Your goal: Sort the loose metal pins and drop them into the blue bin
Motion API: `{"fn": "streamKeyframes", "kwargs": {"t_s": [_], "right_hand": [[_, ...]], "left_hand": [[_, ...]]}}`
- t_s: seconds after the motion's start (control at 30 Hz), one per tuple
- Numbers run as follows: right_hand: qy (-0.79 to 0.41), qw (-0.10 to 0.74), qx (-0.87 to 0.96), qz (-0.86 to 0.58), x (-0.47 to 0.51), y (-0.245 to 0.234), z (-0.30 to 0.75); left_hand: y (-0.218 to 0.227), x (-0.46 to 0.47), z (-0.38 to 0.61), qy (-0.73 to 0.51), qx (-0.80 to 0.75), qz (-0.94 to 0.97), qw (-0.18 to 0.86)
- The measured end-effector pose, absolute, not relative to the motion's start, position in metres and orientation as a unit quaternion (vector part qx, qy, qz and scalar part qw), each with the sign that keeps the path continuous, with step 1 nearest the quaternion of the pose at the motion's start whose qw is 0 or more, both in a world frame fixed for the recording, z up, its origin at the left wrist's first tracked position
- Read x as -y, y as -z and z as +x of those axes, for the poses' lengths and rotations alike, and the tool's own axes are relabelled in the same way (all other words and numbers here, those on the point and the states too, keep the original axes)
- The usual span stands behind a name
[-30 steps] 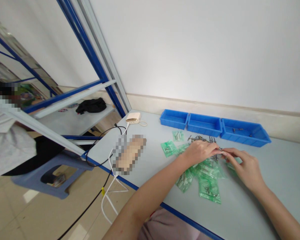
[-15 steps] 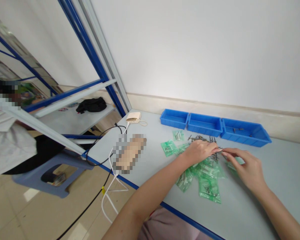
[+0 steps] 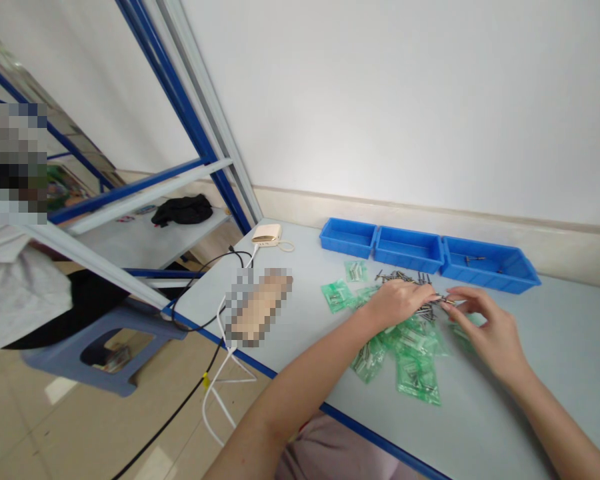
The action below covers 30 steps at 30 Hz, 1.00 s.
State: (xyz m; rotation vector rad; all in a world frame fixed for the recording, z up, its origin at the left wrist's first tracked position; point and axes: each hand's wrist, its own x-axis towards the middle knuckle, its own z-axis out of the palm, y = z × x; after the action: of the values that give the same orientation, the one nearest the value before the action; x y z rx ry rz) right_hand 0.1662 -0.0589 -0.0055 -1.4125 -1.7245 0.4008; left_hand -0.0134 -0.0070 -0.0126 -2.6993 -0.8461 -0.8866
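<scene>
Worktop [image 3: 555, 373]: blue front edge runs beneath left forearm [image 3: 310, 380]; most room for moving lies right of the right hand [image 3: 457, 303]. Blue bins [image 3: 407, 259], three, along the back. Left hand [image 3: 400, 303] closed on metal pins [image 3: 450, 302], over loose pile [image 3: 399, 276]; right fingertips narrow at their end, grip uncertain. Green packets [image 3: 417, 379]: one apart, others overlapping, uncountable.

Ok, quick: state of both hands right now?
Left hand: closed, holding what looks like a screw.
Right hand: curled at the screw's far end; can't tell whether it grips.
</scene>
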Motion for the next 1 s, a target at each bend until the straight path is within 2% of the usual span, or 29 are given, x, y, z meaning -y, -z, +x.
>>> {"fn": "streamKeyframes", "kwargs": {"t_s": [0.17, 0.43, 1.0], "right_hand": [[-0.117, 0.408, 0.710, -0.562, 0.060, 0.006, 0.168], [-0.179, 0.411, 0.704, -0.550, 0.060, 0.001, 0.165], [-0.102, 0.368, 0.730, -0.567, 0.045, 0.007, 0.187]], "left_hand": [[0.012, 0.008, -0.015, 0.292, 0.271, -0.913, 0.092], [0.007, 0.010, -0.016, 0.278, 0.263, -0.920, 0.089], [0.011, 0.006, -0.014, 0.286, 0.286, -0.913, 0.063]]}}
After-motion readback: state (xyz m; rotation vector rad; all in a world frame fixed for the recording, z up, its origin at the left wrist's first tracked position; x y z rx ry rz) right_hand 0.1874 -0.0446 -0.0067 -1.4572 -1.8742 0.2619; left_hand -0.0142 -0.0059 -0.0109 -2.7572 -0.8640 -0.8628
